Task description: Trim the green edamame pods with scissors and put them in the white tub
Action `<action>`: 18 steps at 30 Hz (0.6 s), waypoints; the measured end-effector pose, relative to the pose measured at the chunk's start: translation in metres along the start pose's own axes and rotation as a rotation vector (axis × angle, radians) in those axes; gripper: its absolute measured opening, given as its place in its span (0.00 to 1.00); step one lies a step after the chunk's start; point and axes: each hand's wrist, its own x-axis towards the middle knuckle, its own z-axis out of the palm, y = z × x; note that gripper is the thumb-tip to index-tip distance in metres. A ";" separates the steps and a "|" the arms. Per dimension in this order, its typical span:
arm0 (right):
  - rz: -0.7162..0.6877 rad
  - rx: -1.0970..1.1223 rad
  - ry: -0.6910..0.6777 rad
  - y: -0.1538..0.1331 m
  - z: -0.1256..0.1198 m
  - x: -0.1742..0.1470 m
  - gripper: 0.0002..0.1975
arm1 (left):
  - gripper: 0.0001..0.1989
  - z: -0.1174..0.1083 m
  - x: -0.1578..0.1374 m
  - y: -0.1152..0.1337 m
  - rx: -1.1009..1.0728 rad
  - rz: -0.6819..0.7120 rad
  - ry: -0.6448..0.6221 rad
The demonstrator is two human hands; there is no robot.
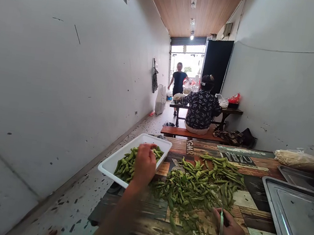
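Observation:
My left hand [145, 164] is over a white plastic tray [105, 167] of green soybean pods [127, 164]. Its fingers are bent but apart, and I see nothing held between them; part of the fingers is hidden. At the table's near side, my right hand [231, 233] is closed around a slim tool with a pale green handle and dark tip, which looks like a pair of scissors [221, 219]. Just beyond it spreads a loose heap of pods and leafy bits [190, 188] across the wood-patterned table [156, 226].
Metal trays [298, 215] lie on the right, with a plastic bag of pale, thin sticks [298, 159] behind them. Ahead, one person [200, 108] sits on a bench [172, 130] at another table; a second person [178, 81] stands near the doorway. A wall [60, 100] runs along the left.

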 end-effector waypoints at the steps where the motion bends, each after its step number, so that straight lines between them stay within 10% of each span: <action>1: 0.008 -0.002 -0.001 0.001 0.000 0.001 0.23 | 0.13 -0.007 0.007 -0.011 0.093 0.010 0.047; 8: -0.025 0.026 0.010 0.001 -0.001 0.003 0.23 | 0.20 -0.018 0.025 -0.081 0.531 -0.054 -0.525; 18: -0.026 0.043 0.012 0.002 -0.003 0.006 0.24 | 0.18 -0.045 -0.016 -0.069 0.564 -0.013 -0.618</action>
